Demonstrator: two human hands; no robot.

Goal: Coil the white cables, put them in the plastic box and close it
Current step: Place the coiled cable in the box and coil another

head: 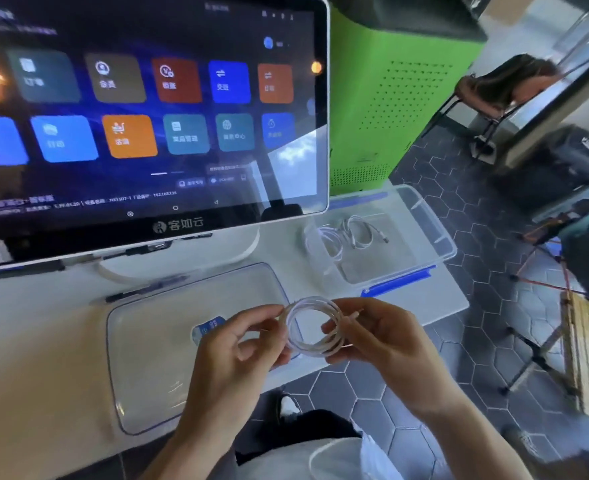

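Observation:
A white cable [315, 325] is wound into a small round coil, held between both hands above the table's front edge. My left hand [237, 348] pinches its left side and my right hand [372, 337] grips its right side. The clear plastic box [428, 233] stands open at the back right, with blue clips on its rim. Inside it lie coiled white cables [346, 237]. The box's clear lid [140, 341] lies flat on the table under my left hand, with a blue label [208, 329] on it.
A large touch-screen terminal [140, 109] on a white stand fills the back left of the white table [29, 341]. A green cabinet [390, 98] stands behind the box. Dark hexagon-tiled floor, a chair and tripod legs [535, 358] lie to the right.

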